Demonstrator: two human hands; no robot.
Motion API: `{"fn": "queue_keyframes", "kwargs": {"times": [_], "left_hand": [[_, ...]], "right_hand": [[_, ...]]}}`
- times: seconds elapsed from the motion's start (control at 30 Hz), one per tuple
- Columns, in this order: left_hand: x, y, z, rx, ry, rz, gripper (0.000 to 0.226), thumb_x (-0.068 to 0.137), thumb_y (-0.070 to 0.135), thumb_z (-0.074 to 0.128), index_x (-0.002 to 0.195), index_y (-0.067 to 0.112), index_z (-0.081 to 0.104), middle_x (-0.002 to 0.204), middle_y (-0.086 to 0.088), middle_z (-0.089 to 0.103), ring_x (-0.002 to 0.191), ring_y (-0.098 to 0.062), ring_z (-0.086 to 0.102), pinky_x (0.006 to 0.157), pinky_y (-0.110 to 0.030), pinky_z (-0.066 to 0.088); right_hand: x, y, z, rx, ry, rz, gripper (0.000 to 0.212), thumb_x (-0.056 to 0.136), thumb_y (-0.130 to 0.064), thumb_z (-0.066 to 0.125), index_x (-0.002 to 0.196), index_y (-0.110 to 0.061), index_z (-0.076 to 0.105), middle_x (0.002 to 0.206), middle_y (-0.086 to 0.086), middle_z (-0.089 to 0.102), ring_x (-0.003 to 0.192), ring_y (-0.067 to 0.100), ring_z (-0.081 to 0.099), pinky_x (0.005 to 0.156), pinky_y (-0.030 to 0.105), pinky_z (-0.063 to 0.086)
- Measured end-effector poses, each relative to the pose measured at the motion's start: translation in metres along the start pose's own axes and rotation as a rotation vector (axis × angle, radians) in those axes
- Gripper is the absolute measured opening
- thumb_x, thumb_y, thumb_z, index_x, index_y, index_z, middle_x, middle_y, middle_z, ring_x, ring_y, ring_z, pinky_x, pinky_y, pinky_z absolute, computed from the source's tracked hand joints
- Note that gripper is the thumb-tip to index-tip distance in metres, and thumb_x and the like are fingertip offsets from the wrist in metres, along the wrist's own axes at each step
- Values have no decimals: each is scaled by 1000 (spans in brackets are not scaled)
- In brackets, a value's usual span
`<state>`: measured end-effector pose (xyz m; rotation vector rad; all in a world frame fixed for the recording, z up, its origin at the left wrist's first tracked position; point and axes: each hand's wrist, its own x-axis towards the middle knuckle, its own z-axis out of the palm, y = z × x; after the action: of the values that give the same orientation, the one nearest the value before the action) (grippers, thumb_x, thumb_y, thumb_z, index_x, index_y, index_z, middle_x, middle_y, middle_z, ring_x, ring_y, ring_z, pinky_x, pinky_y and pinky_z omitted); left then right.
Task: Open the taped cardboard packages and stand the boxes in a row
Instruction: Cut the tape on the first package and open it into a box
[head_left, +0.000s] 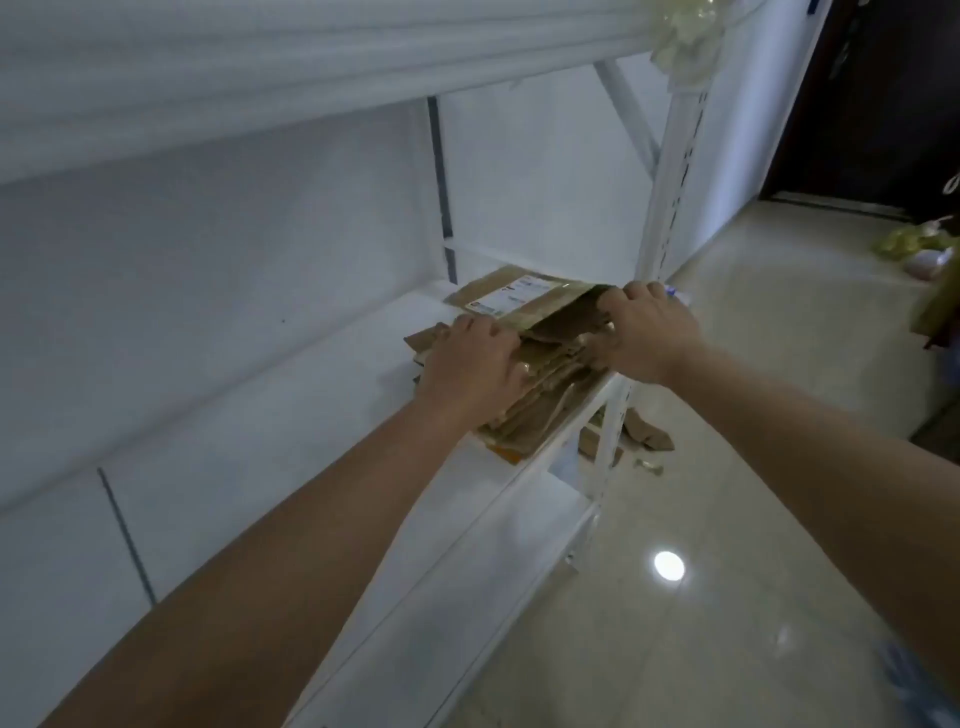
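Right now both hands are on a stack of flattened cardboard packages (540, 389) lying on a white shelf (322, 395), near the shelf's right end and close to its front edge. At the top of the stack sits a brown package with a white shipping label (511, 301), its near edge lifted off the pieces below. From the stack's middle, the left hand (470, 364) is at about 9 o'clock, fingers curled over the near left corner of that top package, with the thumb side pressed against the layers under it. At about 2 o'clock, the right hand (647, 332) curls its fingers over the package's right edge and grips it; a small white and blue object shows just past its knuckles, too blurred to identify. Both hands are clamped on the same top package, one at each end, with the lifted edge between them.

An upright white post (670, 171) with slots rises behind the right hand. Below the shelf, at 5 o'clock, scraps of brown cardboard (644, 434) lie on the glossy tiled floor (727, 519). A dark door (883, 93) stands at the far right.
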<state>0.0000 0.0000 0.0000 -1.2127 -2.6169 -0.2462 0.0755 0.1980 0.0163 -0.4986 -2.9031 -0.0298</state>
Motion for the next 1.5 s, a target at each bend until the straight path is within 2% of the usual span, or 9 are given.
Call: {"fn": "queue_keyframes", "kwargs": {"times": [0.33,0.5,0.63,0.8,0.9,1.1,1.3,1.43,1.5], "left_hand": [[76,0,14,62,0,-207,54,98,47,43,140,13,43,136,-11,50,124,-29,43,98,-42,42],[102,2,19,79,-22,-303,55,100,51,39,138,12,43,137,-11,48,127,-29,42,100,-43,41],[111,-6,31,119,-110,-410,63,98,58,38,141,13,39,144,-11,43,132,-31,37,106,-47,36],[100,-11,57,90,-271,-488,91,90,70,41,153,9,14,159,-13,20,148,-34,13,114,-52,25],[90,-19,73,94,-298,-510,102,85,76,39,153,5,11,161,-15,16,149,-34,8,116,-55,21],[87,-24,89,28,-394,-582,113,82,80,37,154,0,1,161,-20,14,149,-35,10,116,-57,17],[87,-28,98,-192,-371,-551,94,86,70,47,150,8,15,148,-12,44,138,-36,36,112,-61,22],[87,-30,81,-437,-263,-437,70,88,58,57,137,20,26,146,-6,44,120,-36,56,102,-57,44],[87,-27,70,-515,-197,-394,63,90,52,59,137,22,28,145,-2,45,125,-34,53,95,-50,51]], "right_hand": [[84,25,10,28,-15,-18,60,99,-49,40,142,-8,39,139,19,47,129,39,39,101,46,37],[116,26,18,43,-64,-34,57,102,-48,33,140,-7,40,137,20,48,127,39,40,98,47,38],[132,32,31,30,-108,-55,54,103,-47,32,139,-7,41,136,20,48,126,39,41,99,47,38],[145,42,47,74,-186,6,56,101,-51,33,133,-6,43,135,20,47,126,38,41,98,47,38],[150,45,57,84,-208,38,59,99,-55,35,131,-6,44,136,19,48,126,38,40,98,46,37],[155,45,69,111,-300,62,84,86,-75,40,138,-9,38,141,18,45,130,36,39,99,47,38],[156,45,59,153,-165,119,97,78,-82,47,135,-4,40,136,20,43,125,37,44,95,43,41],[157,44,47,321,-123,167,94,76,-82,49,129,-4,44,130,19,43,110,37,55,84,40,48],[154,40,38,330,-116,172,93,72,-81,55,125,-5,46,127,17,43,101,34,57,78,37,49]]}}
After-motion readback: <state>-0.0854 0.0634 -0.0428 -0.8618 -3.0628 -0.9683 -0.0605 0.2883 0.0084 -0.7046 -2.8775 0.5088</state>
